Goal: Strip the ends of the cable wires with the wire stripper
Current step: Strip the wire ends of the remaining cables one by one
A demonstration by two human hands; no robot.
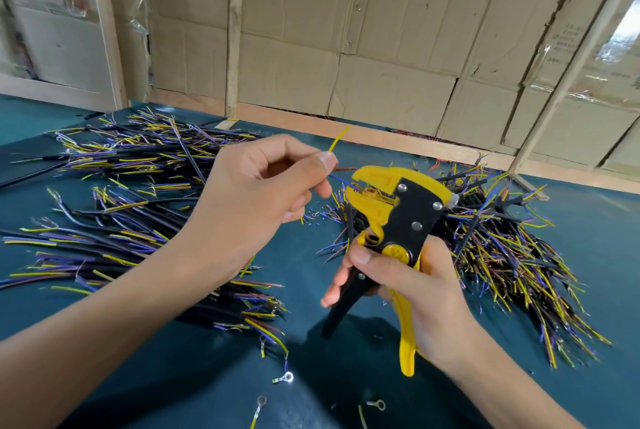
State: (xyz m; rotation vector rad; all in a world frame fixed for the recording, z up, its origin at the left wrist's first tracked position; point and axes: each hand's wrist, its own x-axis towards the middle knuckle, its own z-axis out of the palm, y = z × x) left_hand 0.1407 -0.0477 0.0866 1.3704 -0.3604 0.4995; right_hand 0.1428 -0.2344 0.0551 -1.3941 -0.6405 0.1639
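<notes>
My right hand [405, 286] grips the handles of a yellow and black wire stripper [398, 217], held above the table with its jaws pointing left. My left hand [263, 196] pinches a cable between thumb and fingers. Its blue wire [341, 180] reaches into the stripper's jaws. A yellow wire [339, 138] of the same cable sticks up past my thumb, and a reddish wire [343, 169] points right above the jaws. The cable's black body is hidden inside my left hand.
A broad pile of black cables [131, 193] with yellow, blue and purple wire ends lies at the left on the dark green table [588, 238]. A second pile [502, 248] lies at the right behind the stripper. Loose ring terminals [285, 376] and insulation scraps lie near the front. Cardboard walls stand behind.
</notes>
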